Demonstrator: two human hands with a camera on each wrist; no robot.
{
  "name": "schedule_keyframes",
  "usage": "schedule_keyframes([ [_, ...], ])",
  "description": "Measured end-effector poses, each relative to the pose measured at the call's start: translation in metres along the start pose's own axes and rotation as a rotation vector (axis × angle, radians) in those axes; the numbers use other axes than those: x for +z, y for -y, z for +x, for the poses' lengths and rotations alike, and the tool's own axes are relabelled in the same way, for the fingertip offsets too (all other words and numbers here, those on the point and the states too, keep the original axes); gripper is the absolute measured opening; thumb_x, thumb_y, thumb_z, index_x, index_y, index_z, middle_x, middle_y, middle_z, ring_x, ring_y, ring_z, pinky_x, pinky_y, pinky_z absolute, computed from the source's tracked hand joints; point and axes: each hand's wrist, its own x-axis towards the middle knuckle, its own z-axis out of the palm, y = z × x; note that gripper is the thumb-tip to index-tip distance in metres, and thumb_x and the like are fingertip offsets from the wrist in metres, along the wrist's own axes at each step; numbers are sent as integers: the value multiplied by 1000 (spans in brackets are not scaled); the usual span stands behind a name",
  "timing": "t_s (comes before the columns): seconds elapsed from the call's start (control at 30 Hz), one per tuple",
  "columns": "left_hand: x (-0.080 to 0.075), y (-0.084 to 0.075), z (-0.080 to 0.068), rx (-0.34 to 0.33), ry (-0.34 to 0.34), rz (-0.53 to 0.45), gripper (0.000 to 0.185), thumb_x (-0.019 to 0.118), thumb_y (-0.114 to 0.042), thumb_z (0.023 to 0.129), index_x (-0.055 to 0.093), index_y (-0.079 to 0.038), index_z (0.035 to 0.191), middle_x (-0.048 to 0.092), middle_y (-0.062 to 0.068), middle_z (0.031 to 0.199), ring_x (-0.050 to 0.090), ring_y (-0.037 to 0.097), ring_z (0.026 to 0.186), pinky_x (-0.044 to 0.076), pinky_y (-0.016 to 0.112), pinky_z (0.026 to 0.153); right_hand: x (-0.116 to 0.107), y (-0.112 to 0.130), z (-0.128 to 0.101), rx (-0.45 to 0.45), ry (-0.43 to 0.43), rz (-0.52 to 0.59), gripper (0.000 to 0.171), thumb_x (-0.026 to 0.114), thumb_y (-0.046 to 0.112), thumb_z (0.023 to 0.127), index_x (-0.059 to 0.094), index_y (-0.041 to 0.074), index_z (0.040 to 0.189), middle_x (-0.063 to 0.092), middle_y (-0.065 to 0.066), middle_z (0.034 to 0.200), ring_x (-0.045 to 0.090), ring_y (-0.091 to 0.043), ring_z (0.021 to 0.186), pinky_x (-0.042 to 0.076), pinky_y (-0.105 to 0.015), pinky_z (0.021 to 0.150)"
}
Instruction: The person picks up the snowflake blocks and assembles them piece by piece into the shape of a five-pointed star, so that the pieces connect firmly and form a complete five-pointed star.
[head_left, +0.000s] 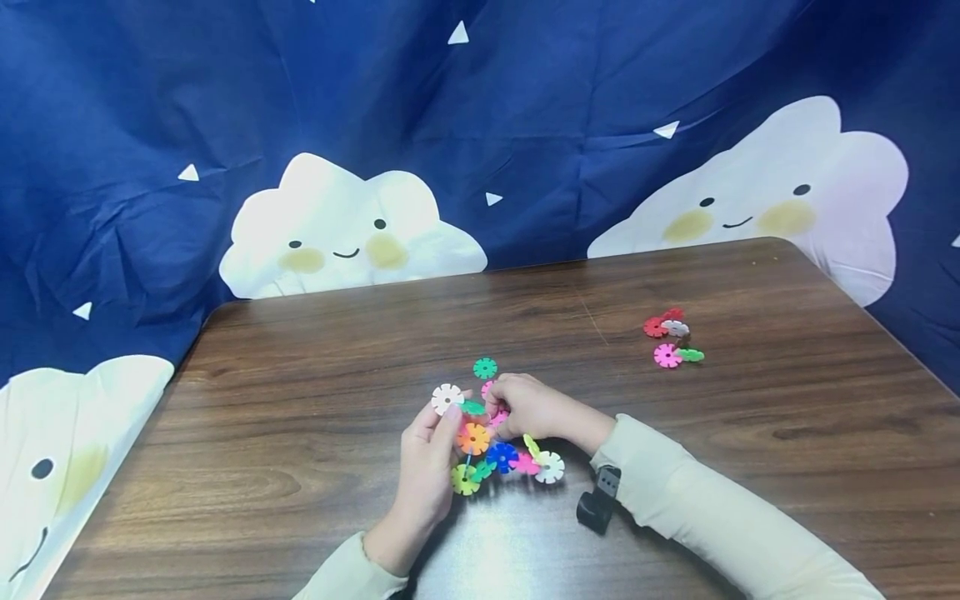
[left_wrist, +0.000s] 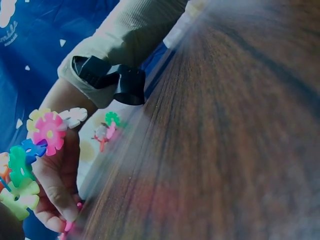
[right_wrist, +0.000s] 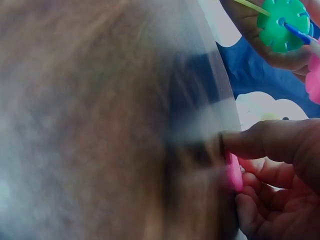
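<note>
My left hand (head_left: pixel 426 467) holds a joined chain of notched plastic flower discs, with its thumb near a white disc (head_left: pixel 447 400). The chain also has an orange disc (head_left: pixel 474 438), a blue disc (head_left: pixel 502 457), a yellow-green disc (head_left: pixel 465 479) and a white disc (head_left: pixel 550 467) at its right end. Beyond the chain, my right hand (head_left: pixel 536 406) reaches down to the tabletop. Its thumb and fingers pinch a pink disc (right_wrist: pixel 233 172), seen edge-on in the right wrist view. Fingers partly cover the pink pieces in the head view.
A loose green disc (head_left: pixel 485 367) lies just beyond the hands on the brown wooden table (head_left: pixel 300 500). Further off to the right sits a small joined cluster with a red disc (head_left: pixel 656 327) and a pink disc (head_left: pixel 667 356). Behind the table hangs a blue cloth (head_left: pixel 525 108).
</note>
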Motion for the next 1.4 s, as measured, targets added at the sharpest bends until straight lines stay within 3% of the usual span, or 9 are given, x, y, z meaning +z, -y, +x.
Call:
schedule_keyframes([
  [0.13, 0, 0, -1, -14, 1, -5, 31, 51, -10, 94, 54, 14, 113, 66, -6, 76, 33, 2, 45, 27, 12, 41, 0, 2, 0, 6, 8, 0, 23, 79, 11, 70, 56, 12, 75, 47, 2, 77, 43, -13, 72, 39, -25, 64],
  [0.47, 1, 1, -1, -1, -3, 9, 31, 52, -9, 93, 55, 15, 112, 59, -8, 69, 32, 4, 45, 27, 13, 41, -5, 0, -4, -77, 19, -62, 25, 77, 14, 73, 54, 16, 81, 42, 5, 62, 40, -11, 59, 34, -23, 54],
  [0.6, 1, 1, -2, -37, 12, -44, 32, 52, -10, 94, 53, 16, 113, 63, -5, 73, 53, 3, 52, 45, 14, 50, -6, -2, -8, -79, -15, -54, 16, 74, 13, 77, 62, 14, 87, 48, 6, 65, 42, -10, 61, 38, -22, 57],
  [0.73, 1, 1, -1, -54, 24, -70, 31, 51, -10, 94, 51, 15, 113, 69, -1, 80, 66, 9, 64, 45, 14, 49, -8, -8, -16, 9, -71, 163, 9, 68, 8, 82, 64, 9, 89, 57, 0, 66, 53, -7, 55, 49, -24, 53],
  [0.83, 0, 0, 0, -29, 16, -33, 30, 51, -10, 94, 52, 15, 111, 68, -3, 79, 58, 4, 54, 28, 13, 41, -13, -12, -24, 74, -119, 428, 10, 61, 1, 86, 59, 2, 95, 61, -9, 70, 60, -11, 52, 55, -30, 52],
  [0.97, 1, -2, 1, 1, 10, -25, 29, 51, -7, 93, 51, 17, 109, 66, -5, 75, 46, 0, 46, 30, 11, 41, -22, -8, -35, 72, -189, 646, 14, 53, -7, 88, 52, -5, 103, 61, -22, 80, 66, -16, 63, 57, -34, 61],
  [1.1, 5, -5, 1, 24, 21, -49, 30, 51, -4, 92, 49, 19, 109, 63, -6, 79, 51, 0, 54, 43, 12, 50, -25, 4, -44, 40, -262, 704, 15, 55, -6, 88, 51, -7, 102, 63, -26, 85, 67, -17, 69, 57, -31, 63],
  [1.23, 10, -6, 1, 53, 45, -73, 27, 50, -3, 91, 47, 18, 108, 65, -4, 85, 63, 6, 75, 53, 20, 69, -26, 15, -51, 10, -320, 738, 14, 60, -2, 86, 52, -6, 97, 66, -20, 81, 64, -13, 68, 56, -26, 62],
  [1.4, 11, -5, 2, 129, 79, -99, 19, 50, -2, 92, 53, 8, 107, 66, -4, 91, 63, 6, 82, 54, 21, 72, -24, 21, -55, -58, -332, 807, 13, 59, -3, 87, 50, -8, 95, 65, -17, 77, 62, -10, 66, 55, -26, 58],
])
